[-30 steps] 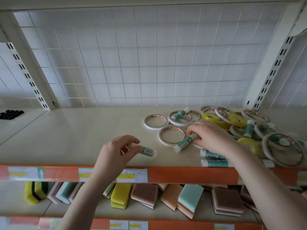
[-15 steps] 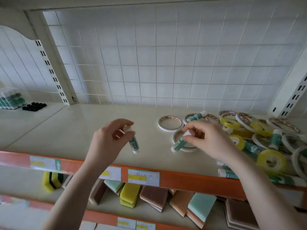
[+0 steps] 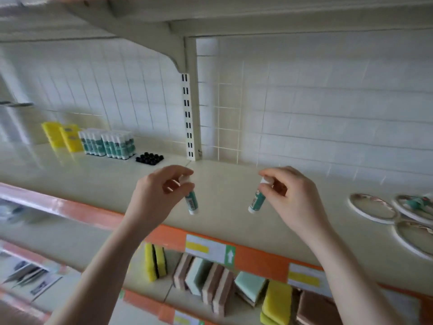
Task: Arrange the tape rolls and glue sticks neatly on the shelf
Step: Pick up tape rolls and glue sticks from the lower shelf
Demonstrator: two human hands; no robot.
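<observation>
While a second ago near the tape rolls (image 3: 372, 208), each hand (image 3: 154, 195) (image 3: 293, 195) now pinches a lifted glue stick (image 3: 191, 202) (image 3: 256, 201).

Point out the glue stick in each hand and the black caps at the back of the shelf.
left-hand glue stick (image 3: 192, 202), head view, label
right-hand glue stick (image 3: 256, 202), head view, label
black caps (image 3: 149, 158), head view, cluster middle

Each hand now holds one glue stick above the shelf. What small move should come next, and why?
Probably carry both sticks left. The left hand pinches one glue stick and the right hand another glue stick, both hanging cap-up over bare shelf. Upright glue sticks already stand in rows at the far left, so that seems the place to set them.
</observation>
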